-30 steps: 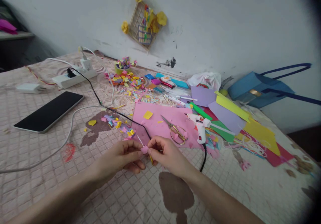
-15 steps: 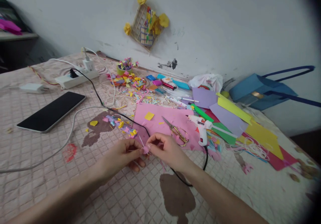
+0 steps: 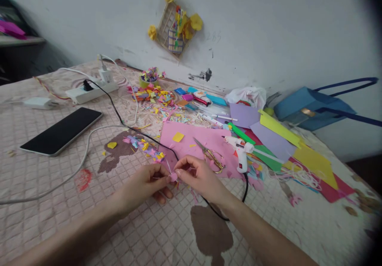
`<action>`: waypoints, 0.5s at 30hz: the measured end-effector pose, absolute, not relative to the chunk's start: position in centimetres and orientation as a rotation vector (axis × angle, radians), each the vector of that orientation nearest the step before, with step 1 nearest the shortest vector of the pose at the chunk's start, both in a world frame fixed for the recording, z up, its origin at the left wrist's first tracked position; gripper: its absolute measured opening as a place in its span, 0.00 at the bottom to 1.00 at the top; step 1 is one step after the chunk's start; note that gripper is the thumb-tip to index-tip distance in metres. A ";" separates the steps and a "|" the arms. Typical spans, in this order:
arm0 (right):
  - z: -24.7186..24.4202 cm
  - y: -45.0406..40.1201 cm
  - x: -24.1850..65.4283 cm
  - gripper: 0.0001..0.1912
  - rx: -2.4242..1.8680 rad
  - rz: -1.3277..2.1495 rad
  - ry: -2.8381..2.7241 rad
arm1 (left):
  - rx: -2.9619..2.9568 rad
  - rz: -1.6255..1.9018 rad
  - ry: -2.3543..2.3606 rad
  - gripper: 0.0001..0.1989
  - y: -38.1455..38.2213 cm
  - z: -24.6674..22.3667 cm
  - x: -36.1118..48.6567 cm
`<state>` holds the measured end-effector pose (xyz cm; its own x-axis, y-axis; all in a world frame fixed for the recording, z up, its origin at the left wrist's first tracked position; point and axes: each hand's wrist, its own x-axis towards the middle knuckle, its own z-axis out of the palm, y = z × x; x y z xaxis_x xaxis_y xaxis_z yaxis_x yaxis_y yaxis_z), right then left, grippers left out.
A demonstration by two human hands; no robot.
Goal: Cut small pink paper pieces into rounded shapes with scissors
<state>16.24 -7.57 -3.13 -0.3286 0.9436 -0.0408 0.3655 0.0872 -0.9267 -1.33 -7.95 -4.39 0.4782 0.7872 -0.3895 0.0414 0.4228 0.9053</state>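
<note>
Between my two hands is a small pink paper piece (image 3: 173, 176) with a thin white strand or stick rising from it. My left hand (image 3: 153, 182) pinches it from the left, the lower fingers curled beneath. The thumb and forefinger of my right hand (image 3: 193, 176) close on its right side. Just beyond my hands lies a row of colourful paper bits (image 3: 145, 146). Behind my right hand, gold-handled scissors (image 3: 213, 154) rest on a pink sheet (image 3: 197, 133). A white glue gun (image 3: 241, 152) lies to the right of them.
A black cord (image 3: 143, 134) runs from the power strip (image 3: 89, 93) and passes near my hands. At left lies a tablet-like black device (image 3: 62, 131). Coloured sheets (image 3: 274, 140) and a blue bag (image 3: 310, 109) are at right. Paper scraps (image 3: 152, 95) surround a small pot (image 3: 148, 82) at the back.
Both hands stay in nearly the same place, still pinching the pink piece. The view has shifted very slightly.
</note>
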 end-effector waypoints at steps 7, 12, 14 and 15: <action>-3.5 -7.2 15.9 0.04 -1.307 1.220 -1.769 | 1.064 0.570 0.977 0.13 -7.9 -4.1 -1.3; -3.4 -7.5 16.2 0.04 -1.294 1.333 -1.670 | 1.008 0.571 0.981 0.13 -8.0 -4.1 -1.5; -3.4 -7.8 16.3 0.04 -1.284 1.387 -1.625 | 0.959 0.572 0.944 0.12 -8.0 -4.3 -1.6; -3.4 -8.0 16.4 0.04 -1.284 1.409 -1.606 | 0.936 0.570 0.922 0.11 -8.1 -4.3 -1.7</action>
<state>16.35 -8.01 -3.40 -0.3201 0.9379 -0.1339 0.2551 -0.0507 -0.9656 -1.71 -8.05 -4.34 0.5059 0.7570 -0.4135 -0.0316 0.4953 0.8681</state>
